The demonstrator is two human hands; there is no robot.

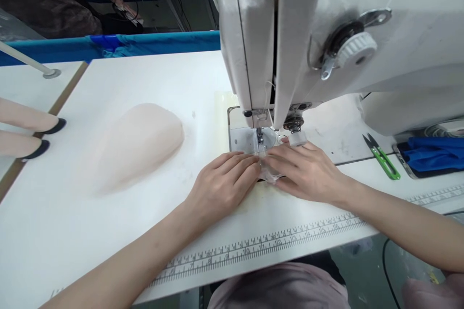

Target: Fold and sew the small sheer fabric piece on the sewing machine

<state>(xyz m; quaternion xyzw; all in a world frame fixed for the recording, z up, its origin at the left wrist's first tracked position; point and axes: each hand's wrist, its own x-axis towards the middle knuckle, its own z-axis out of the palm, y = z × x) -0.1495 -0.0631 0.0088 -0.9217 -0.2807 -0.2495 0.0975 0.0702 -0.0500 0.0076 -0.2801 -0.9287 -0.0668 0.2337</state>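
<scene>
My left hand (222, 184) lies flat on the white table, fingers pressed together on a small sheer piece of fabric (268, 172). My right hand (306, 170) lies opposite it, fingers holding the same piece down, with tape wrapped round one fingertip. The fabric sits just in front of the presser foot (260, 138) of the white sewing machine (319, 34). How much of the fabric lies under the foot is hidden by my fingers.
A pale pink pile of fabric pieces (139, 142) lies to the left on the table (108, 231). Green thread snips (382, 157) and a blue cloth (433, 154) lie at the right. A printed ruler (275, 241) runs along the front edge. Two pink pieces with black tips (32, 135) lie far left.
</scene>
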